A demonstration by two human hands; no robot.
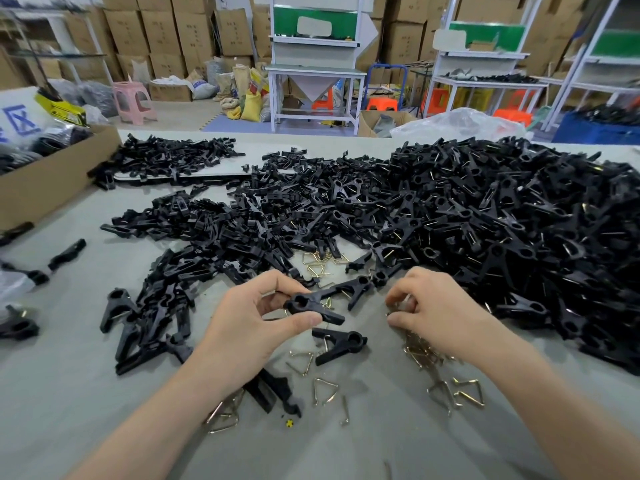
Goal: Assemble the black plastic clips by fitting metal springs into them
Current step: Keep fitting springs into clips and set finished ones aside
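Left hand (249,327) pinches a black clip (313,306); right hand (436,313) curls over the springs (420,351) on the counter (69,393), can't tell if it's got one.

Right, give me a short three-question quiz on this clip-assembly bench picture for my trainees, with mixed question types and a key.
1. True or false: the left hand holds a black clip.
2. The right hand is picking from: A) a drawer; B) the metal springs loose on the table; C) a metal tin.
3. Fill in: the biggest heap of clips lies on the person's ___ side.
Key: 1 true; 2 B; 3 right.
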